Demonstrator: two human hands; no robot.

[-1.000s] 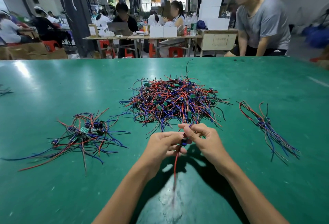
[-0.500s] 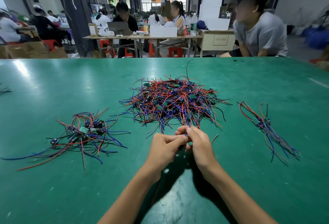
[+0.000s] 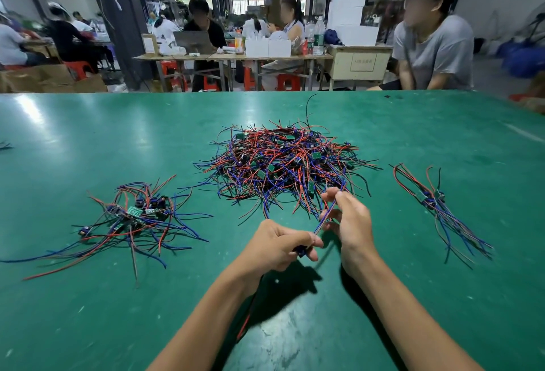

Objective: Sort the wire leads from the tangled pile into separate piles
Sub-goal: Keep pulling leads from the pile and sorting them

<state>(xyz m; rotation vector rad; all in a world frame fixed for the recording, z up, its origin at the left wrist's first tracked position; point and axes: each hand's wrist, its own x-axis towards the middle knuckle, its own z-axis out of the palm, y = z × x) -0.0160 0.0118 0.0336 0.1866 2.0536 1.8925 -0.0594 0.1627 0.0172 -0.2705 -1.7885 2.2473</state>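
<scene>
Both hands hold one lead [image 3: 324, 220] just near of the tangle [image 3: 283, 164]. The left hand [image 3: 277, 248] curls tight round its low end, the right hand [image 3: 349, 220] pinches the wires higher up, so the lead slants up and right between them. The right pile [image 3: 439, 202] lies on the right hand's side, the left pile [image 3: 132, 217] past the left hand

On the green worktop [image 3: 88, 140] a big tangled pile [image 3: 283, 164] of red, blue and black wire leads lies in the middle, with a smaller pile [image 3: 132, 220] to its left and a thin bundle [image 3: 436, 202] to its right. Just in front of the big pile, the left hand [image 3: 277, 246] grips one lead [image 3: 326, 217] while the right hand [image 3: 351, 223] pinches its upper strands
</scene>
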